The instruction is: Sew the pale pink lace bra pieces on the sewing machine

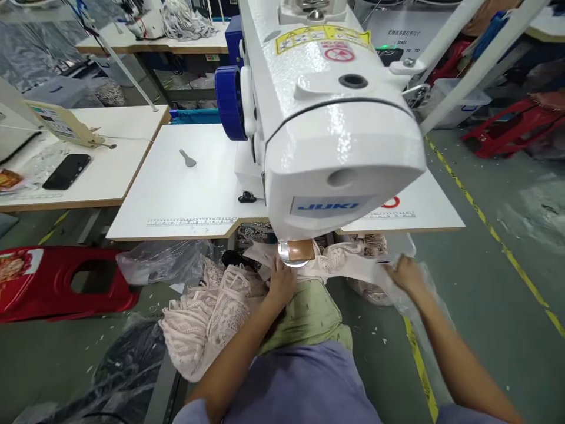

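Note:
A white sewing machine (339,153) fills the middle of the view, with a round metal and brown part (296,252) under its head. My left hand (282,284) is below that part, its fingers curled at the edge of pale fabric (262,253) and partly hidden. Off to the right, my right hand (405,274) is closed on the end of a white fabric strip (353,268), which stretches between the two hands. Bunched cream lace (338,254) lies along the strip. A large bundle of cream lace (216,312) rests beside my left forearm.
Green cloth (311,312) covers my lap. The white machine table (198,194) holds a small grey tool (188,159) and a red ring (391,202). A red stool (106,294) stands at left, a phone (67,171) on the neighbouring table. Clear plastic (170,262) hangs below the table edge.

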A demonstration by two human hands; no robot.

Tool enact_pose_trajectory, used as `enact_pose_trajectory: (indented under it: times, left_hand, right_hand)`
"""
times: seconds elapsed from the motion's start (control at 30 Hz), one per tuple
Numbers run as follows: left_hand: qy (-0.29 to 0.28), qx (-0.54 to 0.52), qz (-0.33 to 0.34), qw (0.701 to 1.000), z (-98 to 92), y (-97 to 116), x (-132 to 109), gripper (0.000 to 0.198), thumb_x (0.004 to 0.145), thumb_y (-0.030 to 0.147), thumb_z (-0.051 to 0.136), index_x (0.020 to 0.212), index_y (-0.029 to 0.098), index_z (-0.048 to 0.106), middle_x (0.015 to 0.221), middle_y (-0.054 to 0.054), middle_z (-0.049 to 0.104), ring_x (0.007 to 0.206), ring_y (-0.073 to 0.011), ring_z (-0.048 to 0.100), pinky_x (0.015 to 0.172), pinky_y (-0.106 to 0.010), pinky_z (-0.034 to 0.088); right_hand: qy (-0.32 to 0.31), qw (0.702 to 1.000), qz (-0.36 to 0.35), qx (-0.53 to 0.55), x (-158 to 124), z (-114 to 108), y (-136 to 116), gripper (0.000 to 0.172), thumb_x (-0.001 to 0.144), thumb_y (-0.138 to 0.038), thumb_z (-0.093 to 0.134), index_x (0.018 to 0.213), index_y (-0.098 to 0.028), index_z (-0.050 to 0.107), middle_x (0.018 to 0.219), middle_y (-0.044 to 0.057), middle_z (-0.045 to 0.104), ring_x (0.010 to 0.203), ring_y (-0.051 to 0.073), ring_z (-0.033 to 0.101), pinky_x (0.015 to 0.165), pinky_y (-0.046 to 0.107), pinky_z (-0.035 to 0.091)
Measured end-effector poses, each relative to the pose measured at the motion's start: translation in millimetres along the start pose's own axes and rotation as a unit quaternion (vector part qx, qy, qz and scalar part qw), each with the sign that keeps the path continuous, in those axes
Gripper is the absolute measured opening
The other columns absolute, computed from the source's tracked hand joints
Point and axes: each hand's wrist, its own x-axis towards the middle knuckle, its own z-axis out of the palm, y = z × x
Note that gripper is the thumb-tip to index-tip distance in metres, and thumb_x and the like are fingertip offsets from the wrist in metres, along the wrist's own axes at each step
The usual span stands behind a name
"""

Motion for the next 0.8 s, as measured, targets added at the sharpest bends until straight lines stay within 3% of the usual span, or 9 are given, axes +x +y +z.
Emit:
enact_pose_trajectory:
  times: [0.03, 0.13, 0.23, 0.33, 0.47, 0.6, 0.67, 0.73, 0.8]
  left_hand:
    - [-0.013, -0.002, 0.009, 1.0, 7.1, 6, 2, 0.048, 0.087, 0.008, 0.054, 0.132, 0.024, 0.062, 0.132, -0.013, 0.066, 0.124, -0.0307, 0.058, 0.109, -0.053, 0.039]
    - [-0.042, -0.005, 0.02, 0.999, 18.6, 10, 7, 0.041, 0.092, 0.011, 0.053, 0.13, 0.025, 0.061, 0.133, -0.012, 0.064, 0.124, -0.0284, 0.058, 0.106, -0.05, 0.044]
    - [-0.061, -0.002, 0.001, 0.998, 18.4, 0, 6, 0.027, 0.096, 0.023, 0.058, 0.122, 0.018, 0.063, 0.125, -0.01, 0.065, 0.116, -0.0259, 0.062, 0.099, -0.05, 0.049]
    - [-0.07, 0.005, -0.049, 0.996, 14.5, -8, -11, 0.023, 0.095, 0.03, 0.062, 0.113, 0.016, 0.064, 0.115, -0.007, 0.067, 0.105, -0.0227, 0.065, 0.095, -0.048, 0.052]
    - [-0.053, 0.009, -0.136, 0.989, 4.7, -2, -51, 0.023, 0.091, 0.015, 0.058, 0.113, 0.013, 0.064, 0.12, -0.015, 0.067, 0.112, -0.0276, 0.063, 0.096, -0.049, 0.051]
    - [-0.024, -0.013, -0.187, 0.982, -40.9, -10, -110, 0.016, 0.089, 0.024, 0.058, 0.103, 0.022, 0.066, 0.114, -0.008, 0.071, 0.104, -0.0205, 0.066, 0.087, -0.031, 0.054]
    - [0.008, 0.0, -0.264, 0.964, -78.8, -32, -149, 0.02, 0.093, 0.03, 0.048, 0.096, 0.022, 0.065, 0.097, -0.008, 0.071, 0.09, -0.0204, 0.067, 0.078, -0.03, 0.054]
    - [0.05, 0.04, -0.371, 0.927, -115.4, -61, -186, 0.032, 0.097, 0.036, 0.037, 0.085, 0.019, 0.061, 0.082, -0.011, 0.067, 0.077, -0.0252, 0.065, 0.066, -0.035, 0.052]
    - [0.059, 0.062, -0.433, 0.897, -141.0, -87, -214, 0.036, 0.092, 0.047, 0.042, 0.07, 0.021, 0.055, 0.068, -0.009, 0.061, 0.065, -0.0269, 0.061, 0.055, -0.034, 0.045]
  right_hand:
    - [-0.021, 0.999, -0.028, -0.009, -3, 18, -11, 0.075, 0.081, -0.058, 0.053, 0.123, 0.004, 0.055, 0.122, 0.041, 0.058, 0.117, 0.047, 0.059, 0.091, 0.058, 0.048]
    - [-0.109, 0.98, -0.164, -0.015, -10, 67, -53, 0.092, 0.071, -0.049, 0.073, 0.144, -0.005, 0.041, 0.15, 0.028, 0.043, 0.141, 0.036, 0.042, 0.111, 0.047, 0.039]
    - [-0.17, 0.941, -0.292, -0.032, -14, 98, -96, 0.108, 0.06, -0.046, 0.084, 0.15, -0.011, 0.037, 0.159, 0.024, 0.03, 0.147, 0.038, 0.031, 0.116, 0.049, 0.032]
    - [-0.186, 0.913, -0.36, -0.043, -22, 117, -127, 0.09, 0.067, -0.037, 0.079, 0.146, -0.01, 0.045, 0.155, 0.024, 0.037, 0.143, 0.04, 0.037, 0.114, 0.053, 0.033]
    - [-0.192, 0.893, -0.402, -0.06, -39, 135, -142, 0.061, 0.077, -0.02, 0.066, 0.136, -0.012, 0.057, 0.137, 0.024, 0.059, 0.129, 0.04, 0.053, 0.106, 0.052, 0.04]
    - [-0.189, 0.895, -0.397, -0.076, -43, 142, -137, 0.06, 0.08, -0.021, 0.062, 0.138, -0.011, 0.055, 0.118, 0.024, 0.069, 0.108, 0.041, 0.065, 0.094, 0.053, 0.047]
    - [-0.19, 0.895, -0.399, -0.061, -43, 138, -135, 0.063, 0.082, -0.029, 0.063, 0.142, -0.015, 0.051, 0.122, 0.02, 0.068, 0.111, 0.039, 0.064, 0.093, 0.05, 0.048]
    - [-0.184, 0.9, -0.394, -0.014, -46, 132, -139, 0.065, 0.084, -0.037, 0.063, 0.143, -0.017, 0.049, 0.128, 0.018, 0.066, 0.118, 0.038, 0.06, 0.095, 0.048, 0.048]
    - [-0.177, 0.904, -0.385, 0.05, -59, 126, -152, 0.063, 0.085, -0.042, 0.062, 0.141, -0.016, 0.051, 0.135, 0.018, 0.062, 0.125, 0.038, 0.056, 0.1, 0.051, 0.046]
